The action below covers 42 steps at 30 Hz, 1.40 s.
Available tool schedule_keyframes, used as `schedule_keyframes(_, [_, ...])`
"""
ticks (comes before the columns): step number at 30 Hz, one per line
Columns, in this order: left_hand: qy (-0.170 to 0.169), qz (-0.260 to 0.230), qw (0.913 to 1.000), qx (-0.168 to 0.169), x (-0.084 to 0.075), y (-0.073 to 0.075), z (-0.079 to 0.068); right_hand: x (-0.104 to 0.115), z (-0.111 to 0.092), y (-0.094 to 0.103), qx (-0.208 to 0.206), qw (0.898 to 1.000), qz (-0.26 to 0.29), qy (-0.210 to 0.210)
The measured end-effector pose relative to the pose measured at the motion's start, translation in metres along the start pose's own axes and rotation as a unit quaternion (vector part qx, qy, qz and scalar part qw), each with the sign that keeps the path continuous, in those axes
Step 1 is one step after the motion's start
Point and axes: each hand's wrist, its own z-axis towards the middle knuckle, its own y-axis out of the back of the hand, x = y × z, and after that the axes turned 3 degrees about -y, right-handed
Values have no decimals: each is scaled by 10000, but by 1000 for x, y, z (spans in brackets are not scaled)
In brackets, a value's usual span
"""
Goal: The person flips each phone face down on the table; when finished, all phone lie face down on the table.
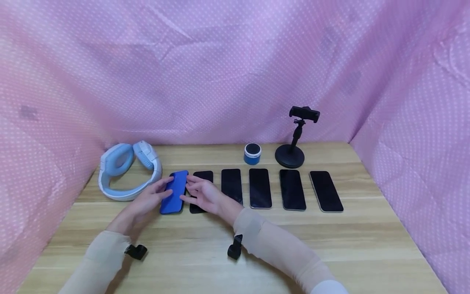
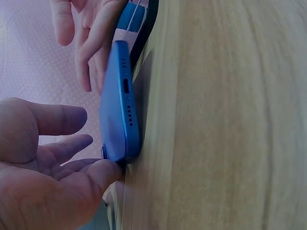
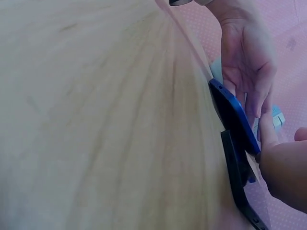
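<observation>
A blue-backed phone point(image 1: 174, 195) lies face down at the left end of a row of phones. It is tilted, its right edge raised beside the neighbouring black phone point(image 1: 197, 209). My left hand point(image 1: 147, 200) is at its left side; in the left wrist view a lower finger touches the phone's edge while the thumb stands clear of its back. From the other side my right hand point(image 1: 207, 197) reaches over the black phone, with loosely extended fingers at the blue phone's right edge. The right wrist view shows the blue phone point(image 3: 235, 115) between both hands.
Several dark-screened phones, such as the middle phone point(image 1: 260, 188), continue the row rightward. Light blue headphones point(image 1: 128, 194) lie at the left. Behind the row stand a small blue-and-white speaker point(image 1: 252, 154) and a black phone stand point(image 1: 290, 156). Pink dotted cloth point(image 1: 220, 81) surrounds the wooden table point(image 1: 191, 253).
</observation>
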Motion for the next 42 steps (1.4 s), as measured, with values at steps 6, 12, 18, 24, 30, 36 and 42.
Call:
schedule_keyframes(6, [-81, -27, 10000, 6, 1, -1, 2, 4, 1, -1, 54, 10000, 28, 59])
schedule_keyframes(12, [-89, -134, 9999, -40, -1, -3, 6, 8, 0, -2, 70, 9998, 50, 154])
schedule_keyframes(18, [-171, -122, 9998, -62, -3, -4, 7, 10, -1, -4, 115, 9997, 107, 163])
schedule_keyframes(24, [-150, -169, 9997, -29, -3, -3, 6, 9, -1, -7, 228, 9995, 143, 179])
schedule_keyframes(30, [-120, -227, 9997, 24, -2, -2, 1, 5, 1, -10, 316, 9992, 190, 152])
schedule_keyframes(36, [-144, -308, 9994, 21, 0, -1, -2, 2, 4, -11, 255, 9993, 140, 241])
schedule_keyframes(42, [-148, -236, 9996, 3, -3, -2, -1, 3, 7, -9, 142, 9992, 134, 340])
